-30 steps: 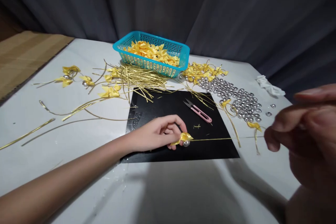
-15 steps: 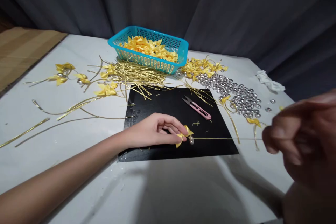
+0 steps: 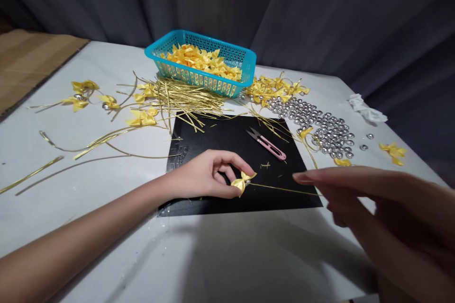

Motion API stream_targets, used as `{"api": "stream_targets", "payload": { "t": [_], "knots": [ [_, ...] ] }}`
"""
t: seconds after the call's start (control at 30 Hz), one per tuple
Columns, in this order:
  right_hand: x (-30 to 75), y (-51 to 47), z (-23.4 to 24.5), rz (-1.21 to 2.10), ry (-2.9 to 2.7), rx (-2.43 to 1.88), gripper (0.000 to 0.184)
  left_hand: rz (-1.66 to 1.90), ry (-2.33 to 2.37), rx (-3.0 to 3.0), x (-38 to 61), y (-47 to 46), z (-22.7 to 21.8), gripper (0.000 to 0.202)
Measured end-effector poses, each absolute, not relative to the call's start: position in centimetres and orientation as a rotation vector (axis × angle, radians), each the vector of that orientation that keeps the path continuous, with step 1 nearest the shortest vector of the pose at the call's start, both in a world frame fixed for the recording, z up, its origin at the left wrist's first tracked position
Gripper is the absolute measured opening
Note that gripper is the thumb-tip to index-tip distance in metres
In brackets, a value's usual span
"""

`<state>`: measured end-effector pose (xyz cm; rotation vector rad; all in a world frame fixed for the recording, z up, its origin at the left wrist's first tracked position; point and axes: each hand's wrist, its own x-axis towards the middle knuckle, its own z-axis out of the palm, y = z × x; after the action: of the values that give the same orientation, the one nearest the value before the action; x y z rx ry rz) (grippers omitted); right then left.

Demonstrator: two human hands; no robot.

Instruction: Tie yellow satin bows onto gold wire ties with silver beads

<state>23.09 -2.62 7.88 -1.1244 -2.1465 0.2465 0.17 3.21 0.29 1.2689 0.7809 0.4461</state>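
Note:
My left hand (image 3: 216, 175) pinches a yellow ribbon bow (image 3: 243, 182) between thumb and fingertips, above the black mat. A small silver bead (image 3: 248, 182) sits against the bow's middle. From there a thin gold cord (image 3: 284, 189) runs right, its far end passing out of sight by my right hand (image 3: 377, 213). That hand is open, its fingers stretched out leftward and the thumb lower down. Pink-handled thread snips (image 3: 266, 144) lie on the mat (image 3: 220, 139) behind the bow.
A blue basket (image 3: 202, 70) of yellow bows stands at the back. Gold cords (image 3: 188, 97) are heaped before it. Silver beads (image 3: 313, 120) spread to the right, near finished-looking bows (image 3: 273, 89). A crumpled white item (image 3: 366, 110) lies at the right edge.
My right hand has moved left and its curled fingers have straightened. The bead now rests close against the bow, and the bow has shifted slightly left in my left hand.

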Motion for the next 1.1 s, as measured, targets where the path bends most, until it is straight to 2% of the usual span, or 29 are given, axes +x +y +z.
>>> {"api": "stream_targets", "payload": {
  "t": [0.27,0.4,0.67,0.87,1.1],
  "knots": [
    [20.8,-1.7,6.4,0.164,-2.367,-1.114,0.013,0.434,0.789,1.294,0.2,3.2,0.4,0.03],
    [20.7,-1.2,5.2,0.121,-2.445,-1.032,0.017,0.437,0.77,1.287,0.2,3.3,0.5,0.029],
    [20.3,-0.8,4.5,0.24,-2.552,-0.953,0.021,0.422,0.738,1.295,0.2,3.3,0.5,0.029],
    [20.5,-1.2,4.4,0.142,-2.509,-0.932,0.023,0.396,0.726,1.265,0.0,3.3,0.5,0.027],
    [20.5,-1.1,4.3,0.214,-2.589,-0.896,0.018,0.36,0.758,1.289,0.1,3.2,0.5,0.025]
  ]
}}
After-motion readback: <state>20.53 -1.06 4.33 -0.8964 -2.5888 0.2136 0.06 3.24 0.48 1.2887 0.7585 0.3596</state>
